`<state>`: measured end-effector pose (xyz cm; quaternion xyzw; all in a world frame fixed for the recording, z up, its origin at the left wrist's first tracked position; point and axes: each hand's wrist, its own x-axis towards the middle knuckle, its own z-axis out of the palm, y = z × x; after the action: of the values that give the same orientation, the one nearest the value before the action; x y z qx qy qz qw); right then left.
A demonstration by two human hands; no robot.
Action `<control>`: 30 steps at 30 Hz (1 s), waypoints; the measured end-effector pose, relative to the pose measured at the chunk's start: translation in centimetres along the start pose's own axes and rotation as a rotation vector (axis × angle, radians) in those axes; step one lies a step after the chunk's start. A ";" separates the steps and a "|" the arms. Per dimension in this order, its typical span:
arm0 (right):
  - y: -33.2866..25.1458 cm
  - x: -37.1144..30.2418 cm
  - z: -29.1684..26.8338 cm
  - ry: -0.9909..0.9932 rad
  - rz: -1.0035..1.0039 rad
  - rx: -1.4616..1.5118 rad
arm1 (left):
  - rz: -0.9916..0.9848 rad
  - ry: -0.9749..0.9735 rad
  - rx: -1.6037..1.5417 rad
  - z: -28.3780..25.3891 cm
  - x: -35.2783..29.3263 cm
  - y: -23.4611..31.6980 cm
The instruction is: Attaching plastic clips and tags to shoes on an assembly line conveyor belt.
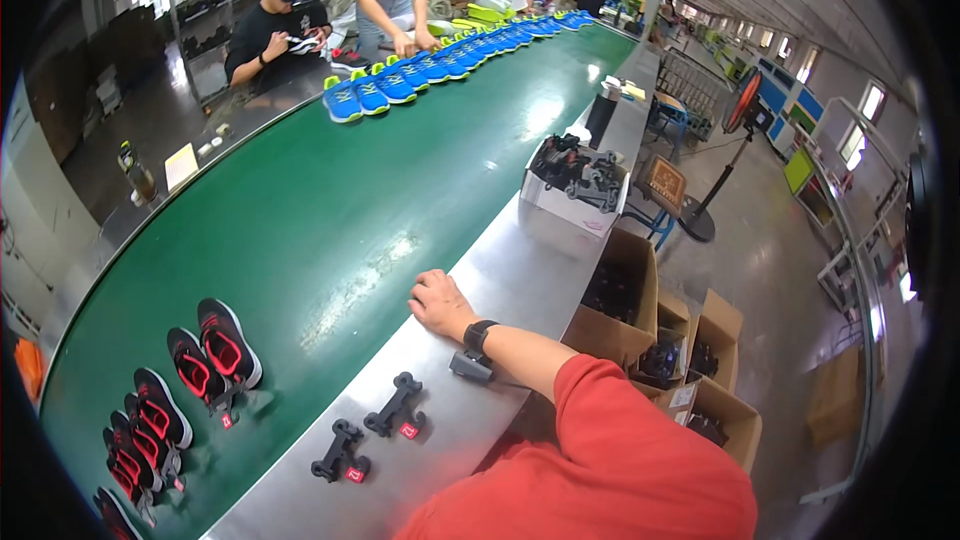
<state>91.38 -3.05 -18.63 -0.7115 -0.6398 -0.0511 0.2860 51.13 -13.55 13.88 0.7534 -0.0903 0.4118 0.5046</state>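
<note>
My right hand [442, 306] rests on the steel ledge [425, 365] at the edge of the green conveyor belt [330, 230], its fingers loosely bent and nothing visible in them. A dark watch is on that wrist. Below the wrist lies a small dark grey block [470, 368]. Closer to me on the steel are two black plastic shoe hangers, one [395, 404] beside the other [340, 448], each with a red tag. On the belt at left stand several black-and-red sneakers [228, 342], some with hangers and tags attached. My left hand is out of sight.
A white box of black hangers [575, 178] and a dark bottle [603, 112] stand farther along the ledge. Open cartons [715, 340] sit at right, near a pedestal fan [740, 100]. Blue sneakers [400, 80] line the belt's far side, where co-workers are.
</note>
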 end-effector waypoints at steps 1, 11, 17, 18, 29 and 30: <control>0.0 0.0 0.0 -0.009 0.006 0.011 | -0.025 0.046 -0.019 0.7 0.5 -1.1; 0.0 0.1 -0.3 0.023 0.017 0.055 | -0.096 0.124 -0.141 3.6 4.4 -5.4; -0.2 0.2 -0.5 0.018 0.015 0.050 | -0.110 0.129 -0.164 4.0 4.8 -6.2; -0.2 0.2 -0.5 0.008 0.020 0.047 | -0.111 0.126 -0.166 4.0 4.9 -6.2; 0.1 0.1 -0.2 0.010 0.020 0.058 | -0.121 0.140 -0.183 4.3 5.1 -6.2; 0.1 0.1 -0.2 0.009 0.012 0.052 | -0.120 0.139 -0.184 4.3 5.1 -6.2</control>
<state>91.58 -3.04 -18.39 -0.7076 -0.6352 -0.0359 0.3076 60.14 -12.74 12.63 0.6775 -0.0472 0.4219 0.6006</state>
